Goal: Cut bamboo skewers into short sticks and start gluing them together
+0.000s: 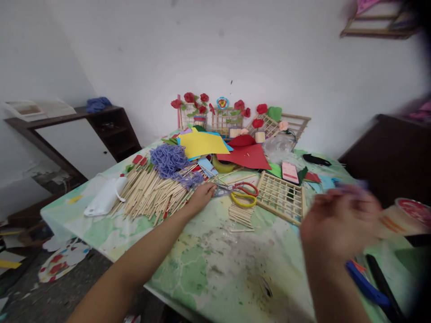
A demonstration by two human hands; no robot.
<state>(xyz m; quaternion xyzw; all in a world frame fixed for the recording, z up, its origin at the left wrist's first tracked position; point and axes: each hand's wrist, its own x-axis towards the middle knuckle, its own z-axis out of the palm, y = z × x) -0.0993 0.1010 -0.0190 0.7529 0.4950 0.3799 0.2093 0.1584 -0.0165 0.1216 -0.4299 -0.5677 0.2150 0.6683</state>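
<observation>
My left hand (203, 194) reaches to the middle of the table, its fingers closed at the blade end of a pair of scissors (245, 200) with red and yellow handles. The handles point right, over a small row of short sticks (241, 216). Just behind that hand lies a tangle of purple yarn (169, 159), with loose strands over a big heap of thin wooden sticks (144, 190). On the right my right hand (340, 220) is raised and smeared by motion. Something purple (357, 186) shows at its fingers; whether it is held cannot be made out.
A stick lattice (282, 197) lies right of the scissors. Behind are yellow paper (202, 142), red sheets (249, 157), a pink phone (290, 172) and lattices with red flowers (227, 119). A white glue gun-like object (105, 197) lies left, a cup (407, 216) and blue-handled tool (367, 285) right.
</observation>
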